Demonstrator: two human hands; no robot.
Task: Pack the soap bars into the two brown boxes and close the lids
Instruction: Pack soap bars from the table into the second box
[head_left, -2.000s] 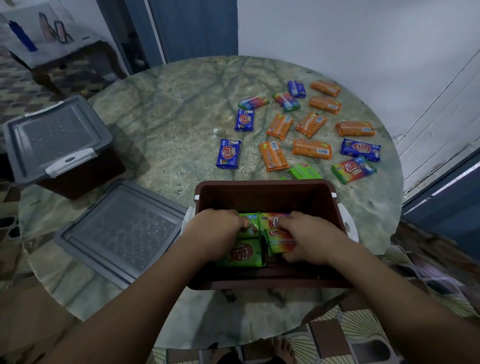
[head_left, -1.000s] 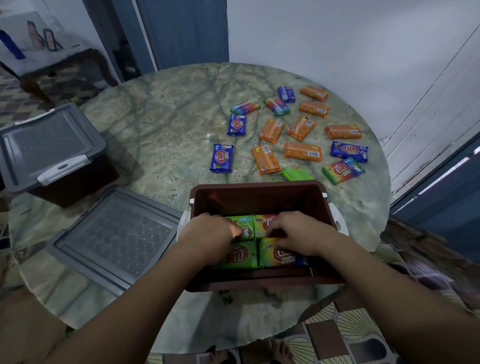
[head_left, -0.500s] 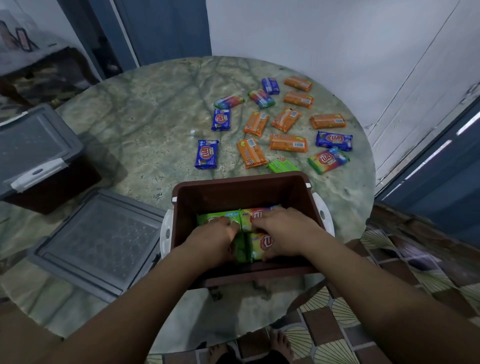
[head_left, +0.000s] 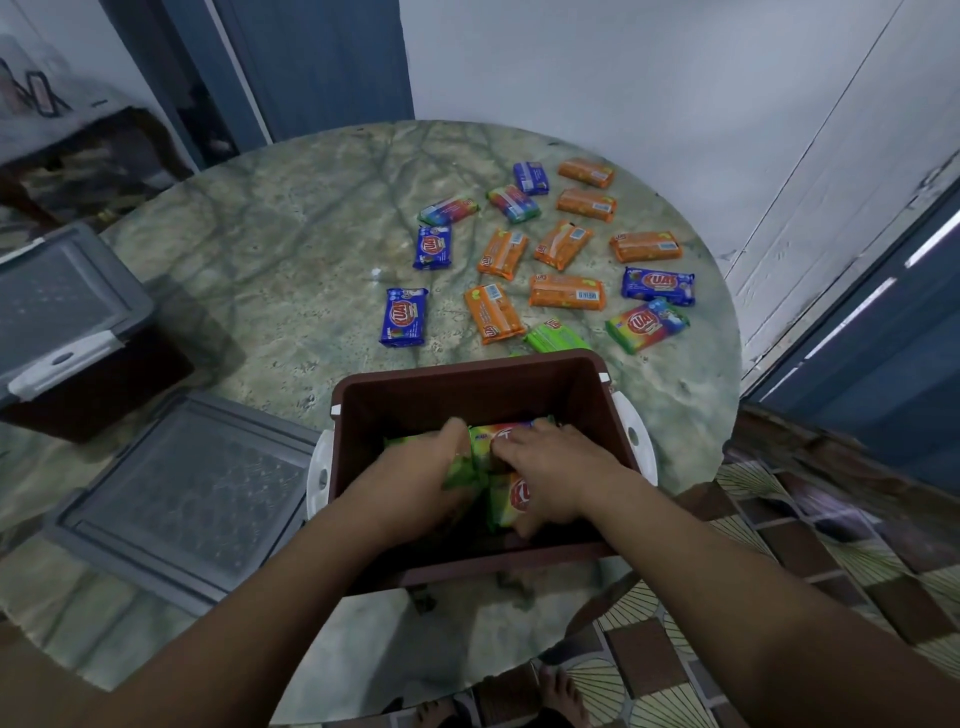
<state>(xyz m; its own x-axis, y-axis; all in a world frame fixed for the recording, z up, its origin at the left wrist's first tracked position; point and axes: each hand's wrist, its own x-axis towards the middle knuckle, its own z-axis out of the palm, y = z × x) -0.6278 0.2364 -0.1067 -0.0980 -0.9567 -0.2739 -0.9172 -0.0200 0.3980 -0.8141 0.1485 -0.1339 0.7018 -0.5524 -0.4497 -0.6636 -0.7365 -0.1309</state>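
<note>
An open brown box (head_left: 467, 384) stands at the near edge of the round marble table (head_left: 291, 249). Both my hands are down inside it on green and rainbow soap bars (head_left: 506, 506). My left hand (head_left: 415, 475) grips the green bars at the box's left. My right hand (head_left: 556, 473) lies over the rainbow bars, with its fingers curled on them. Several loose bars lie beyond the box: orange ones (head_left: 566, 292), blue ones (head_left: 404, 317), a rainbow one (head_left: 647, 325) and a green one (head_left: 553, 336). The box's grey lid (head_left: 182, 499) lies flat to its left.
A second brown box with its grey lid shut (head_left: 57, 317) stands at the table's left edge. A white wall and blue door frames surround the table. Patterned floor tiles (head_left: 779, 545) and bare feet show below the table's near rim.
Both hands have stayed in the box, shifting the bars together toward its middle. The camera has swung a little, so the table sits further right in view.
</note>
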